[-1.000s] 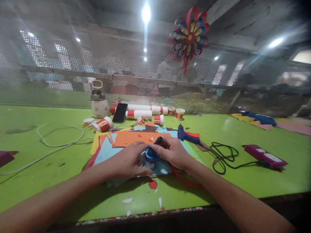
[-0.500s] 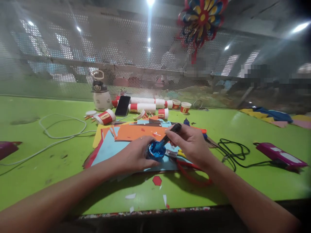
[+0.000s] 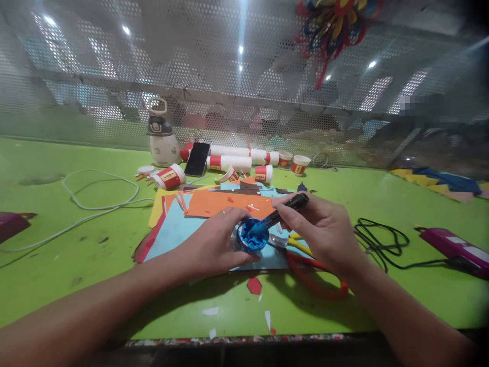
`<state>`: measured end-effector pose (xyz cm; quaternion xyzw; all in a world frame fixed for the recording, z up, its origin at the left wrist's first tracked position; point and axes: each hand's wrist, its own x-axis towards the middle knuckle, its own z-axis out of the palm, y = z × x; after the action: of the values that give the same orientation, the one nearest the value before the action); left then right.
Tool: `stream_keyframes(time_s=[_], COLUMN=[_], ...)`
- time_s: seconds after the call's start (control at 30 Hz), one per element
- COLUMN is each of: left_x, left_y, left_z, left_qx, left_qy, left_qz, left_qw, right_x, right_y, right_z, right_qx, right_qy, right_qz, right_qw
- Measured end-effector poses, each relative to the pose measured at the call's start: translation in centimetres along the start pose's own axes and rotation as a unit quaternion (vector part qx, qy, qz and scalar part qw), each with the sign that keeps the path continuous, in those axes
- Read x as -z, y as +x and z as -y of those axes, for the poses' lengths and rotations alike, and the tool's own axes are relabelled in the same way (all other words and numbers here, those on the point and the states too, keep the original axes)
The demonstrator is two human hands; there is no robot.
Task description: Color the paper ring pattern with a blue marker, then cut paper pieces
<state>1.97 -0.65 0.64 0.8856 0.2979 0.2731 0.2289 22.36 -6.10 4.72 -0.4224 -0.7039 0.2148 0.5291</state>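
My left hand [image 3: 217, 239] is closed around a small clear jar of blue paint [image 3: 252, 242], tilted with its mouth facing me. A black-handled paintbrush [image 3: 284, 210] is pinched in my right hand [image 3: 324, 224]. Its blue-coated tip is inside the jar's mouth. Beneath both hands lie light blue paper sheets [image 3: 183, 232] and an orange sheet [image 3: 206, 201]. Scissors with red-orange handles [image 3: 305, 285] and a yellow-handled tool [image 3: 300, 244] lie partly hidden under my right hand.
Paper cups [image 3: 170, 177], a phone [image 3: 197, 159] and a white bottle [image 3: 162, 142] stand or lie behind the paper. A white cable [image 3: 99, 209] curls at left. At right are a black cord [image 3: 382, 239] and a purple device [image 3: 454, 247]. Paper scraps [image 3: 254, 286] dot the front edge.
The jar now tips further toward me, showing more of its mouth. The brush has leaned lower, its handle swinging right with my right hand. The whole view has shifted slightly.
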Motion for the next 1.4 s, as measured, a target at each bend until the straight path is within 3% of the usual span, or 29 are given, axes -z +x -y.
stream_keyframes(time_s=[0.1,0.27,0.43,0.63,0.7,0.8,1.0,1.13,1.4], left_x=[0.0,-0.1,-0.3,-0.2,-0.2,-0.3,-0.4,-0.3,-0.3], left_y=[0.0,-0.1,-0.2,-0.1,-0.1,-0.1,-0.3,-0.3,-0.2], left_z=[0.0,0.1,0.2,-0.1,-0.1,0.1,0.1,0.1,0.2], left_qx=[0.008,0.009,0.018,0.048,0.048,0.034,-0.004,-0.019,-0.014], left_qy=[-0.002,-0.007,0.002,-0.02,-0.019,-0.005,0.01,0.016,0.021], left_qz=[-0.014,-0.009,-0.015,-0.014,-0.014,-0.018,-0.039,-0.041,-0.039], left_qw=[1.0,1.0,1.0,0.999,0.999,0.999,0.999,0.999,0.999], right_x=[-0.1,-0.4,-0.5,-0.7,-0.9,-0.9,0.0,0.3,0.1], right_y=[0.3,0.6,0.5,0.2,0.3,0.4,0.3,0.0,0.0], right_z=[-0.4,-1.0,-1.2,-0.9,-1.0,-1.2,-0.6,-0.3,-0.4], right_qx=[-0.036,-0.102,-0.127,-0.039,-0.016,-0.006,0.027,0.062,0.052], right_qy=[0.021,0.026,0.029,0.018,0.003,-0.011,0.014,0.012,0.018], right_qz=[-0.03,0.058,0.08,-0.006,-0.001,0.022,-0.059,-0.044,-0.019], right_qw=[0.999,0.993,0.988,0.999,1.0,1.0,0.998,0.997,0.998])
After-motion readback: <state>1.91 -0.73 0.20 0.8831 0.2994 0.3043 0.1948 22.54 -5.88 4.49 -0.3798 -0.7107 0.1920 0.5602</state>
